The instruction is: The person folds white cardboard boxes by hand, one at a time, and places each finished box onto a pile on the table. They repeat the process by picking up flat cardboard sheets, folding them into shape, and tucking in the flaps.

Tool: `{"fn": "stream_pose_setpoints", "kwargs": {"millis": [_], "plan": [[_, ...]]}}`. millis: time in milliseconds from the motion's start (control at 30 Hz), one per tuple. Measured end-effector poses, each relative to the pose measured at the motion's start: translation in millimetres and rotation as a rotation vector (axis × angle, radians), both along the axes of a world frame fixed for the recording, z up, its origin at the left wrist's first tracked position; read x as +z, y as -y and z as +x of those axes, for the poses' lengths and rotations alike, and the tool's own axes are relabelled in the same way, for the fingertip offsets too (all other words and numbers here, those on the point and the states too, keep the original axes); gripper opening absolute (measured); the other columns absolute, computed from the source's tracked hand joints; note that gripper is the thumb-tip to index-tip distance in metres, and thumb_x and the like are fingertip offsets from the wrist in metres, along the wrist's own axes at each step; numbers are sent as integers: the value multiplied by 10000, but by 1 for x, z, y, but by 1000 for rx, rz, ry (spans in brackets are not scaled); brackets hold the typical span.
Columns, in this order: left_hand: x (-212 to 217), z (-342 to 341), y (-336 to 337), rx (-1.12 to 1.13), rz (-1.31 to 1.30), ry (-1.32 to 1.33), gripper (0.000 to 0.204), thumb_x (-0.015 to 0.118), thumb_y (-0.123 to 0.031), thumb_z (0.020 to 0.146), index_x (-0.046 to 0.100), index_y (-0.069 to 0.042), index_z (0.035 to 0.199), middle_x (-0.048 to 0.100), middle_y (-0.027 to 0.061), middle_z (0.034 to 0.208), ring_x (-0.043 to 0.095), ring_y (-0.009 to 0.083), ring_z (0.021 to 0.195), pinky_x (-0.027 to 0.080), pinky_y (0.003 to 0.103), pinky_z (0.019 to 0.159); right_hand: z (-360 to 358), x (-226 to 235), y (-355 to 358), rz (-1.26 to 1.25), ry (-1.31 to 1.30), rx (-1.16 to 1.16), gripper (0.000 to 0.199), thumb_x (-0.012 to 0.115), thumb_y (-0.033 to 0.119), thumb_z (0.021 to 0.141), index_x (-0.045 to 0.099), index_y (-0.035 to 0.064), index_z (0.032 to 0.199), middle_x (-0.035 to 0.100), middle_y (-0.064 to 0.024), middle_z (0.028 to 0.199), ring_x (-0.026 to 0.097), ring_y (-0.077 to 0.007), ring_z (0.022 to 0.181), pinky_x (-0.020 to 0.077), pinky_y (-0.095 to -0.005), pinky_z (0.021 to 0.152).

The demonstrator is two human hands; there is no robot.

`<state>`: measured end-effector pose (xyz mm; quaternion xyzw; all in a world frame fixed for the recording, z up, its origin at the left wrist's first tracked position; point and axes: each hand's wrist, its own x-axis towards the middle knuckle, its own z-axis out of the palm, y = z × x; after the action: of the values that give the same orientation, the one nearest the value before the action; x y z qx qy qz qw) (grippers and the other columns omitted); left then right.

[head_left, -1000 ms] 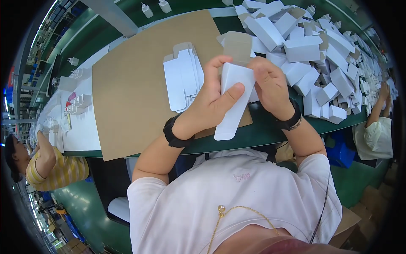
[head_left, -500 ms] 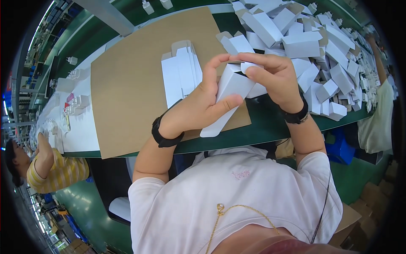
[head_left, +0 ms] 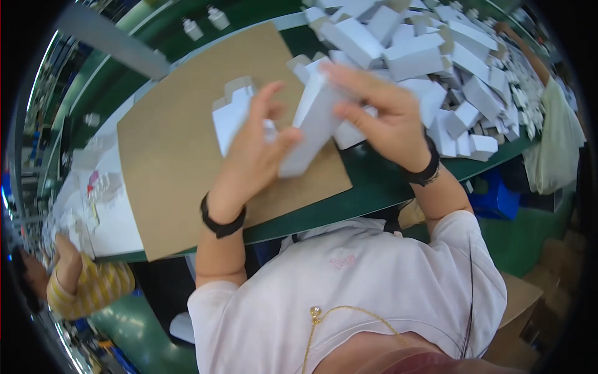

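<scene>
The person holds a small white carton [head_left: 314, 121] above the brown cardboard sheet [head_left: 180, 143] that lies on the green counter [head_left: 374, 187]. The left hand [head_left: 252, 159] grips the carton's lower part, thumb on its near face and fingers spread behind it. The right hand [head_left: 386, 118] closes over the carton's upper end, fingers stretched across the top. The carton is tilted, its upper end leaning away from the person, and it is somewhat blurred. Just behind the left hand, a stack of flat white carton blanks [head_left: 233, 115] rests on the cardboard sheet. To the right of the hands, a large heap of folded white cartons [head_left: 448, 68] covers the far part of the counter. Both wrists carry dark bands. At the lower left edge another person in a yellow striped sleeve [head_left: 93, 287] sits beside the counter, and a second person's arm [head_left: 529, 53] reaches toward the heap at the upper right
</scene>
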<state>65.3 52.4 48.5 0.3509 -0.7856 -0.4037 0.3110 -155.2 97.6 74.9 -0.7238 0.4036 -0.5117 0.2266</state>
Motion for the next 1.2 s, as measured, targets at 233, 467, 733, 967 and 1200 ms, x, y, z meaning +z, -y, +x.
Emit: {"fn": "stream_pose_setpoints", "kwargs": {"millis": [233,467,733,967,1200], "plan": [[-9,39,32,490,-40,704,629,737,-283,683,484,55,1148,595,265,1010,601,376,880,481,396,770,-79,18,21,-761,-576,-785,246,655,-48,733,664,16,970,651,-127,1034,582,-271,1038,451,-337,875],[-3,42,27,596,-46,731,509,757,-263,644,546,48,988,623,243,872,609,375,830,488,404,712,-46,3,21,-522,-355,-415,155,658,-41,723,658,1,872,666,-110,889,634,-254,865,491,-300,759],[0,13,15,259,-78,194,339,715,-258,722,515,-13,846,556,183,681,568,332,640,441,368,575,-3,-7,5,171,-158,-140,350,618,42,810,584,49,1158,634,-115,1055,617,-117,782,476,-232,681],[6,-18,-18,212,18,64,299,692,-241,764,500,-12,762,567,142,681,555,280,594,426,331,533,25,-26,6,230,-69,-45,390,650,220,836,516,54,1163,594,-66,907,599,-126,821,474,-246,683],[-15,-20,-16,-173,121,-165,798,636,-154,836,17,-92,1335,468,183,1140,547,254,980,418,365,907,9,-19,2,378,-55,-11,244,729,145,767,520,22,799,590,-46,804,580,-113,844,454,-220,711]]}}
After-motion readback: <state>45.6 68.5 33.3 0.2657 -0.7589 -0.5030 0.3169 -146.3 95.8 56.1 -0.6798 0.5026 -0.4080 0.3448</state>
